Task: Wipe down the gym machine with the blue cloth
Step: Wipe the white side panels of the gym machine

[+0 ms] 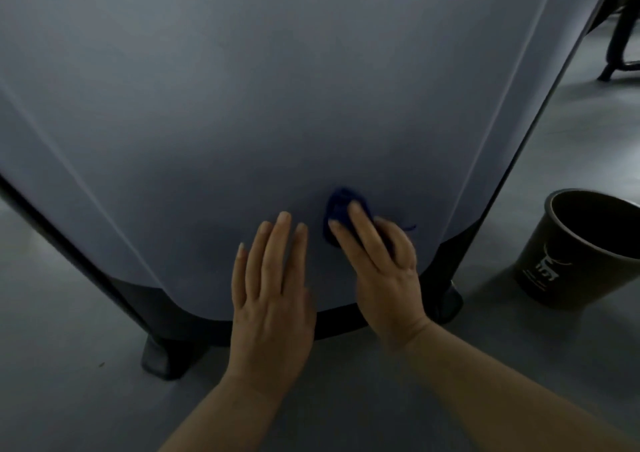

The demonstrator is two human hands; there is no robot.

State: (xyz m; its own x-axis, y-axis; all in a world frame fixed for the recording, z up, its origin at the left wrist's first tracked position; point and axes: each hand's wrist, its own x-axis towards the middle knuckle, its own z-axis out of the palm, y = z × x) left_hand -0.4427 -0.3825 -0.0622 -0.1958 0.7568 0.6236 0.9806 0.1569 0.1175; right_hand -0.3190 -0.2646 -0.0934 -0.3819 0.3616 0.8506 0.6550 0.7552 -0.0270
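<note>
Gym machine [277, 87] fills most of my view, its smooth grey-blue panel curving down to a black lower trim just above the grey floor [69, 399]. At far left a dark edge strip runs diagonally down to a black foot [169, 358] planted on the floor. My left hand [272, 295] lies flat on the low part of the panel, fingers straight and close together, holding nothing. Just beside it, my right hand [377, 264] presses the blue cloth [337, 212] against the panel with straight fingers; the cloth is bunched small, mostly hidden under them. Further right stands a second black foot [448, 299], then a dark open bucket [585, 247] on the floor, close to the machine's corner. Black metal legs [620, 35] show at upper right.
</note>
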